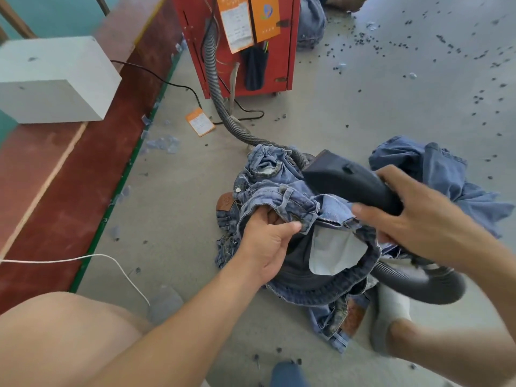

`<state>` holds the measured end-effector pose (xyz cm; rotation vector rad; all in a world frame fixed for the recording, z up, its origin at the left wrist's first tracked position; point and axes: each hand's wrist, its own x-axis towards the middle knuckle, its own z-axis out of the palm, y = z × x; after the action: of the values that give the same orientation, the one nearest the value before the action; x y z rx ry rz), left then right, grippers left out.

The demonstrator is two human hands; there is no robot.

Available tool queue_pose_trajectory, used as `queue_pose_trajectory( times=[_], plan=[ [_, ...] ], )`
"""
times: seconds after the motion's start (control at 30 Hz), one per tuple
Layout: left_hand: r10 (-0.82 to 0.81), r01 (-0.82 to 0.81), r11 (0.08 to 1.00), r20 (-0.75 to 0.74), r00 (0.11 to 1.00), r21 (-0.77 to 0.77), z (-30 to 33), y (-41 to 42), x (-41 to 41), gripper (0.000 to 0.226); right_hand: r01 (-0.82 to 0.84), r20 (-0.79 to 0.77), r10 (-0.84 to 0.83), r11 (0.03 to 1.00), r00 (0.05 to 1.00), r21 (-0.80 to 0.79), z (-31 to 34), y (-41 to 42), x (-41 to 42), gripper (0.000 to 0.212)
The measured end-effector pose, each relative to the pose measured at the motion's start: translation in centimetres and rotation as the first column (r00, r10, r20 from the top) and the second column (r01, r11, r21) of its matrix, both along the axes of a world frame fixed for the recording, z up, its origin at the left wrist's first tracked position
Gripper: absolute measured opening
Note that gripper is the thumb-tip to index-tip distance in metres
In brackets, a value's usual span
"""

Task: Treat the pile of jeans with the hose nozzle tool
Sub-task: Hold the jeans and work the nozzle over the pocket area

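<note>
The pile of jeans (282, 196) lies on the grey floor (178, 208) just in front of the person. The left hand (268, 241) pinches the waistband of the top pair, fingers curled into the denim, holding the opening wide. The right hand (413, 219) is wrapped round the black hose nozzle tool (351, 180), whose long axis slants up and away to the left, its mouth just beyond the opening; it looks like it must tip down into the gap beside the left fingers
</note>
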<state>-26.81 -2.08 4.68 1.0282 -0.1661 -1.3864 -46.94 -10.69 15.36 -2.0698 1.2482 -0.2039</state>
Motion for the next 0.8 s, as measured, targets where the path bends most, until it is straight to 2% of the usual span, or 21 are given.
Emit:
queue_pose_trajectory(
  times=[0.13,0.23,0.33,0.5,0.57,0.67,0.73,0.8],
  plan=[
    [-0.036,0.035,0.996,-0.010,0.999,-0.086,0.1,-0.3,0.6,0.063,-0.176,-0.085,0.169,0.981,0.982,-0.083,1.4,-0.6,-1.7,0.031],
    [-0.071,0.065,0.986,-0.041,0.997,-0.151,0.1,-0.3,0.8,0.063,-0.255,-0.196,0.236,0.964,0.952,-0.074,1.1,-0.5,-1.5,0.024],
    [-0.093,0.073,0.979,-0.099,0.991,-0.189,0.0,-0.1,1.2,0.061,-0.236,-0.228,0.221,0.971,0.948,-0.040,0.2,-0.5,-0.5,0.023],
    [-0.097,0.082,0.982,-0.085,0.992,-0.171,-0.3,-0.1,1.6,0.065,-0.015,-0.133,0.001,0.994,0.991,-0.108,-0.8,-1.3,-0.1,0.027],
    [-0.120,0.111,0.979,-0.049,0.991,-0.169,-0.3,-0.1,1.4,0.066,-0.056,-0.075,0.052,0.997,0.996,-0.046,-0.2,-1.5,-0.7,0.024],
    [-0.183,0.183,0.967,0.015,0.983,-0.179,-0.1,0.2,0.7,0.067,-0.208,-0.167,0.207,0.978,0.964,0.009,-0.1,-0.7,-0.1,0.024],
    [-0.208,0.215,0.965,0.060,0.976,-0.147,-0.3,0.4,0.6,0.069,-0.224,-0.221,0.214,0.974,0.951,-0.017,-1.1,-0.1,0.9,0.027],
    [-0.197,0.203,0.976,0.085,0.977,-0.079,-0.7,0.4,0.9,0.073,-0.169,-0.199,0.150,0.982,0.968,-0.082,-2.2,0.1,1.9,0.026]
  ],
)
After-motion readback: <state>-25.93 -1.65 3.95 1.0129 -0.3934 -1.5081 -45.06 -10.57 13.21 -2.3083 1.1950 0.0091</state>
